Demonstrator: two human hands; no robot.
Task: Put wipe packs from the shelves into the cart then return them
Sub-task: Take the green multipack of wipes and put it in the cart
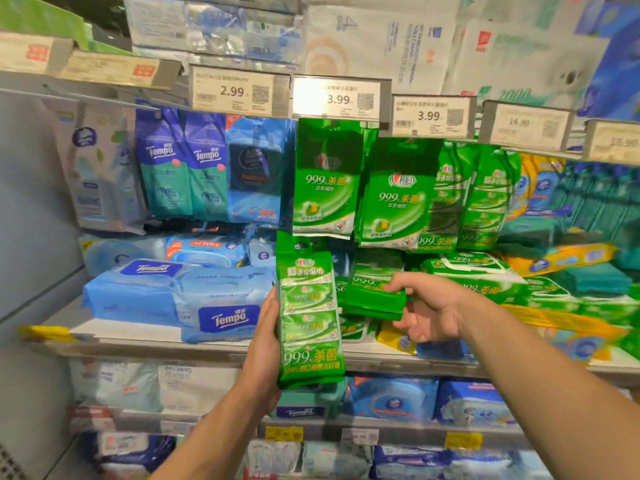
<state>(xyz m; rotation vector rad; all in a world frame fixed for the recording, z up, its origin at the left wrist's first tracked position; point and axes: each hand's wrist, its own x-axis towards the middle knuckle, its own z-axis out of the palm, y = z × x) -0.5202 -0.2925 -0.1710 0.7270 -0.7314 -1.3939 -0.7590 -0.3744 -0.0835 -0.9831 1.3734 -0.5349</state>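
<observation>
Left hand point(265, 344) grips a tall green wipe pack point(309, 320) upright by its edge (label facing out) before the shelf point(214, 353); right hand point(427, 306) pinches a second green pack point(374, 299) beside it, under the hanging green packs point(327, 181)

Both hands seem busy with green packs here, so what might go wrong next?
The right hand pinches a small green wipe pack only by its edge, so it might slip. The left hand holds a tall green multi-pack from one side; it could tip. Pulling may disturb the hanging green packs above.
</observation>
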